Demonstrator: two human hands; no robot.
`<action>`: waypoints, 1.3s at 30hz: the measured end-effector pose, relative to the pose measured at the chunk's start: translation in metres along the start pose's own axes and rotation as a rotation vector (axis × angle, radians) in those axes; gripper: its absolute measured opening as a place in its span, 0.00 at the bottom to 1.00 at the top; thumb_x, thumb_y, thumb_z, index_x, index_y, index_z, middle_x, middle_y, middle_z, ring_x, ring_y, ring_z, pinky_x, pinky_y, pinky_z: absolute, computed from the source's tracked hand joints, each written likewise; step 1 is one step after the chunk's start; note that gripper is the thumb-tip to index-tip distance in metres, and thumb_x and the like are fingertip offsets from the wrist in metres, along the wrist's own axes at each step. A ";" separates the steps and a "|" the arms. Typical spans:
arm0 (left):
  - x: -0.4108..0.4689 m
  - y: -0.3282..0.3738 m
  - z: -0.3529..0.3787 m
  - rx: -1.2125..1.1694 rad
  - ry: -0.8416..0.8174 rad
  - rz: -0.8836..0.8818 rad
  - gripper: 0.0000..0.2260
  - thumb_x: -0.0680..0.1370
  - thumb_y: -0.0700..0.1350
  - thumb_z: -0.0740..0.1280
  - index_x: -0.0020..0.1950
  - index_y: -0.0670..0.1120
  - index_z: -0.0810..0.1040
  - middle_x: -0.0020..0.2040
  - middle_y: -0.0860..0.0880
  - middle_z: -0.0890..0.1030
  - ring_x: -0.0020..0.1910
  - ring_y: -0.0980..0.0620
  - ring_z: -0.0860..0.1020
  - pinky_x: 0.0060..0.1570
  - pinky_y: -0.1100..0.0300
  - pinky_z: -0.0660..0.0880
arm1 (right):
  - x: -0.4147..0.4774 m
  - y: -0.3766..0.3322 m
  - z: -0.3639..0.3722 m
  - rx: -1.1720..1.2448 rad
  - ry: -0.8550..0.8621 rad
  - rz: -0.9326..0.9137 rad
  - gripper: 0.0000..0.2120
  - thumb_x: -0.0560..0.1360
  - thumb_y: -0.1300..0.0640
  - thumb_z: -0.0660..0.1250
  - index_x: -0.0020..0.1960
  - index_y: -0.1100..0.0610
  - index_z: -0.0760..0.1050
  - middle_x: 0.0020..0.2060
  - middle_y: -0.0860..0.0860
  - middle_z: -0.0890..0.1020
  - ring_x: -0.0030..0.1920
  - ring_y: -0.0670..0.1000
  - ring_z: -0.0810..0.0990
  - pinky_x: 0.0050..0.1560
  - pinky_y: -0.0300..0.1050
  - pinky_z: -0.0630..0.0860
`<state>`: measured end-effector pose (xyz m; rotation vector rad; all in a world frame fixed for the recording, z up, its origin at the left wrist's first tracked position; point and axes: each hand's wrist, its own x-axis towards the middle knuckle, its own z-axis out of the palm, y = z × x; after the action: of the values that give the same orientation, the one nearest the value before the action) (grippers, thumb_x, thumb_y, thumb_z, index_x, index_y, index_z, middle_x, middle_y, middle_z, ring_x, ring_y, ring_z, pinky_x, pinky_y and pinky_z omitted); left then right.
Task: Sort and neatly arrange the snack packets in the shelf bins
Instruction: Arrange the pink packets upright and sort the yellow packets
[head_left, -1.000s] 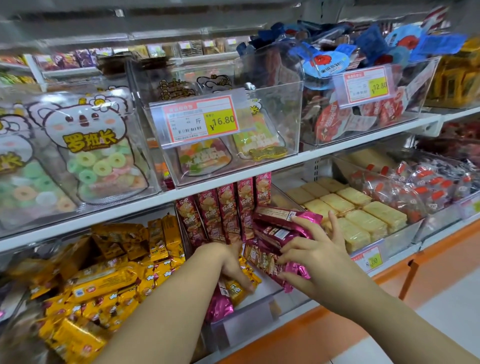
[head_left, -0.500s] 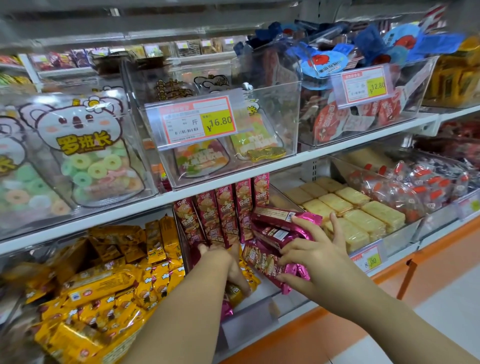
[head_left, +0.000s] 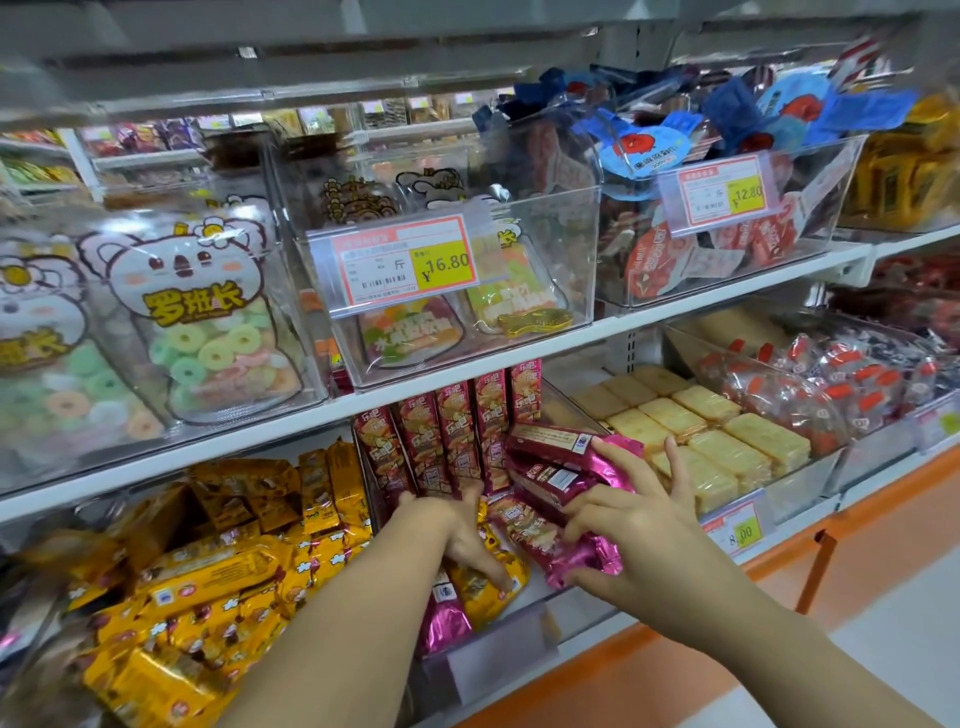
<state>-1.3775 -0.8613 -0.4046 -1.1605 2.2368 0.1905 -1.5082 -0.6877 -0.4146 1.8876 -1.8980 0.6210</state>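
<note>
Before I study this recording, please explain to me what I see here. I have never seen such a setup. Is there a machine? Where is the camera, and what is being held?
There is no machine, only a person's two bare hands. The picture comes from a camera worn on the person's head, looking forward and down at shop shelves. The right hand grips a stack of pink packets over a lower bin. The left hand is down in that bin and touches a yellow packet; whether it grips it, I cannot tell. On the left lies a heap of yellow packets, on the right pale biscuit packs. Above, clear bins hold sweets.
</note>
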 end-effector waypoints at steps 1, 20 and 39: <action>-0.001 0.002 0.002 0.007 0.016 0.004 0.55 0.64 0.72 0.67 0.75 0.54 0.34 0.76 0.46 0.59 0.73 0.39 0.59 0.68 0.39 0.48 | 0.000 0.000 -0.001 0.004 -0.004 0.005 0.14 0.57 0.38 0.76 0.37 0.41 0.76 0.41 0.34 0.80 0.67 0.53 0.69 0.70 0.60 0.40; -0.009 0.006 -0.001 -0.115 0.047 0.195 0.46 0.65 0.61 0.75 0.75 0.46 0.56 0.72 0.47 0.67 0.66 0.45 0.69 0.62 0.54 0.70 | 0.002 -0.013 -0.023 0.282 -0.168 0.057 0.07 0.72 0.48 0.70 0.49 0.49 0.80 0.46 0.41 0.80 0.49 0.44 0.70 0.52 0.38 0.68; -0.044 -0.007 -0.006 -0.592 0.573 0.520 0.13 0.72 0.44 0.72 0.55 0.53 0.75 0.37 0.57 0.76 0.33 0.61 0.73 0.32 0.68 0.68 | 0.003 -0.022 -0.027 0.401 -0.192 0.119 0.06 0.74 0.48 0.68 0.50 0.44 0.78 0.44 0.33 0.74 0.49 0.37 0.73 0.52 0.38 0.73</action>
<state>-1.3555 -0.8373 -0.3736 -0.9515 3.0984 0.8735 -1.4868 -0.6749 -0.3893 2.1526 -2.1453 0.9485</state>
